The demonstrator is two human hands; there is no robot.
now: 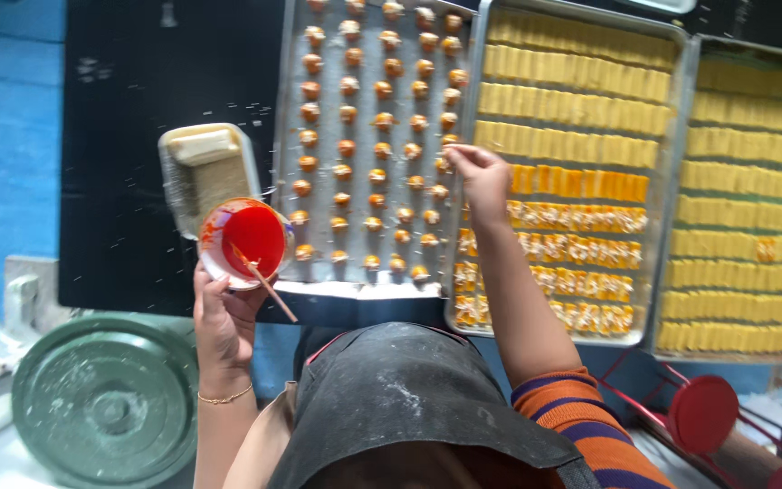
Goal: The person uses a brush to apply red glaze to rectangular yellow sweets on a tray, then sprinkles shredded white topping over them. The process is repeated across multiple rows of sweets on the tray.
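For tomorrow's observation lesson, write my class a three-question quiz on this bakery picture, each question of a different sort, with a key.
1. True or false: the left hand holds a small bowl of red liquid.
2. Where is the right hand?
A. on the green disc
B. at the edge between two trays
C. inside the bowl
3. Fill in: the middle tray holds rows of yellow ____, some with topping.

Key
1. True; a thin stick rests in the bowl too.
2. B; its fingers touch a small round piece at the left tray edge.
3. strips.
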